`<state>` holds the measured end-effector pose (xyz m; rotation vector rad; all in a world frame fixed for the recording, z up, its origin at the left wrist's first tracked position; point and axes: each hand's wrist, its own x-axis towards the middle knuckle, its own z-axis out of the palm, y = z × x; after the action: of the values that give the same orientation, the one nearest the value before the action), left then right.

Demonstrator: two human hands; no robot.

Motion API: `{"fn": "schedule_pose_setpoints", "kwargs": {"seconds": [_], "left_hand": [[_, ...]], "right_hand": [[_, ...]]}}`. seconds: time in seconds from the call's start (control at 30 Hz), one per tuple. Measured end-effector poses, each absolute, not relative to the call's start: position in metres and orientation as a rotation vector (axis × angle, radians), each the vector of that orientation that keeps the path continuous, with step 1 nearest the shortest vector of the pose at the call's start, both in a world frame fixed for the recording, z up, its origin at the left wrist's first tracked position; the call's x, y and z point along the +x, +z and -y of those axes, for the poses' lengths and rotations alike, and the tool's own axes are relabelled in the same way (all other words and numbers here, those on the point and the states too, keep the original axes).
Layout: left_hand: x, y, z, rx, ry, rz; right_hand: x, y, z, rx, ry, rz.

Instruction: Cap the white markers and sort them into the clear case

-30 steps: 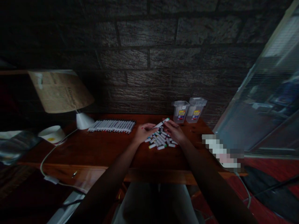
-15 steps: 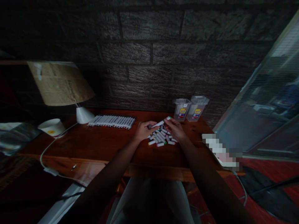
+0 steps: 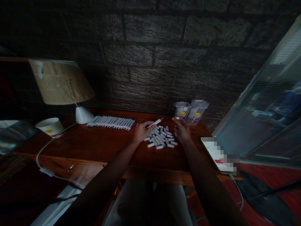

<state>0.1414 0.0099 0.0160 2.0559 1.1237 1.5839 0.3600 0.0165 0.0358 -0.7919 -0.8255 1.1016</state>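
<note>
"How do the hands stand?"

"The left hand (image 3: 141, 130) grips a marker (image 3: 156, 122) by the pile of caps (image 3: 161, 138); the right hand (image 3: 182, 128) pinches a cap (image 3: 176, 118), apart from the tip (image 3: 162, 119)."

"What could go wrong?"

"A loose pinch could lose that cap in the pile; a tilted marker could ink the table (image 3: 105, 146)."

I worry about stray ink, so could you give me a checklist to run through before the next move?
1. Left hand grips the marker: ok.
2. Marker's upper end covered: not ok, its cap is off, in the right hand.
3. Row of markers lying side by side on the wooden desk: ok.
4. Loose caps apart from that row: ok.
5. White cup empty: cannot tell.
</note>
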Motion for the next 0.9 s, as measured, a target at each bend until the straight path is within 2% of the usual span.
{"fn": "schedule_pose_setpoints", "kwargs": {"seconds": [0.23,0.47,0.7,0.9], "left_hand": [[0.142,0.015,-0.009,2.084,1.561,-1.102],[0.142,0.014,-0.013,1.936,1.618,-1.121],[0.141,0.018,-0.027,1.371,1.694,-1.008],[0.139,0.018,-0.033,1.209,1.666,-0.976]], "right_hand": [[0.353,0.031,-0.017,-0.863,1.055,0.915],[0.374,0.020,-0.028,-1.323,0.422,1.056],[0.380,0.008,-0.024,-1.596,0.315,1.317],[0.376,0.006,-0.023,-1.653,0.289,1.542]]}}
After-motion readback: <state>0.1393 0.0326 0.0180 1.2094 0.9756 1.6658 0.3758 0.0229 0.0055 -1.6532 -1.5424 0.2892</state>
